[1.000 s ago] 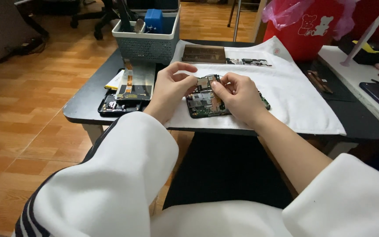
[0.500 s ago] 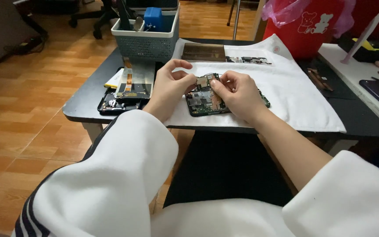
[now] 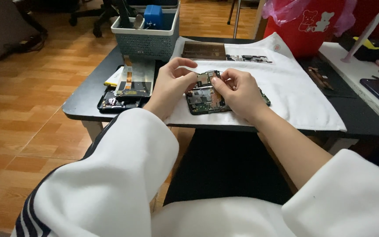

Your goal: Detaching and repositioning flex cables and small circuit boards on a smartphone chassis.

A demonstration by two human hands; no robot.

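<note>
An opened phone (image 3: 202, 100) with its circuit board exposed lies on a white cloth (image 3: 286, 83) on the black table (image 3: 88, 98). My left hand (image 3: 172, 85) rests at the phone's left edge, thumb and forefinger pinched over the board's upper part. My right hand (image 3: 237, 90) covers the phone's right half, its fingertips pinching at the same spot near the board's top. Whether a small part sits between the fingers is too small to tell.
A second dismantled phone with a loose screen panel (image 3: 128, 85) lies left of the cloth. A grey basket (image 3: 148, 37) of tools stands behind it. A brown plate and a narrow strip (image 3: 205, 50) lie on the cloth's far side. A red bin (image 3: 312, 26) stands at the back right.
Both hands stay at the board's top edge; the fingertips have shifted only slightly. The view has barely moved.
</note>
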